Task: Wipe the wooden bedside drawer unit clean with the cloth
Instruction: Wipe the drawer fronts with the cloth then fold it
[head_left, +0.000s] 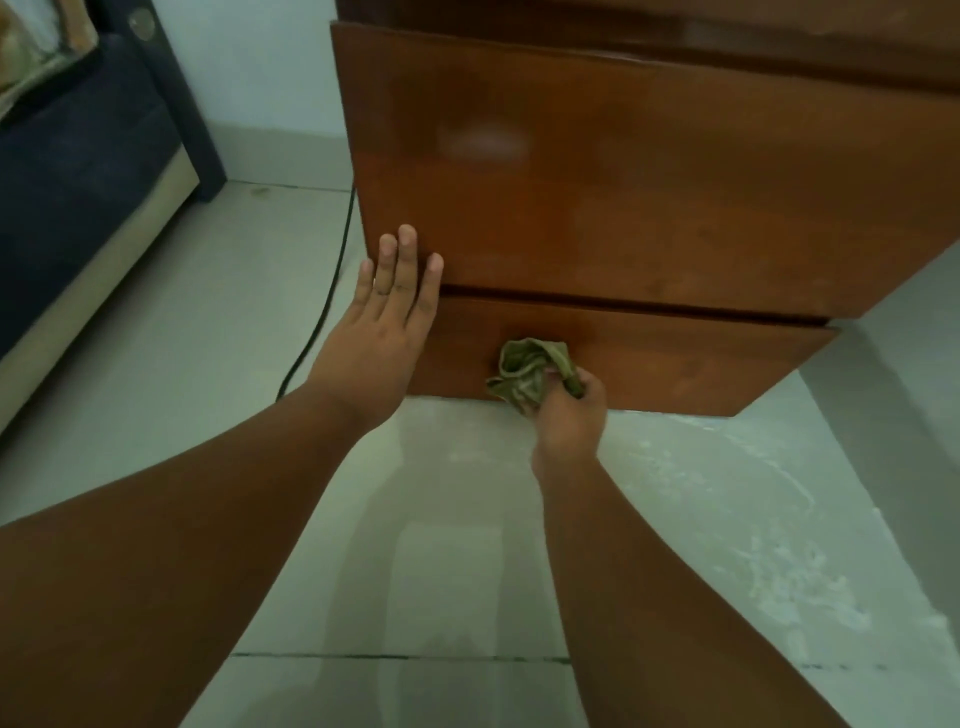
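Observation:
The wooden bedside drawer unit (623, 197) fills the upper middle of the head view, glossy brown, with a tall upper drawer front and a lower drawer front (701, 364) near the floor. My left hand (387, 317) lies flat, fingers spread, against the unit's left edge where the two drawer fronts meet. My right hand (569, 410) is closed on a crumpled olive-green cloth (524, 371), which presses against the lower drawer front near its bottom edge.
A dark blue bed or sofa (72, 171) with a pale base stands at the left. A black cable (324, 306) runs down the floor beside the unit's left side. Pale floor tiles (441, 545) lie below, with white dusty smears at right.

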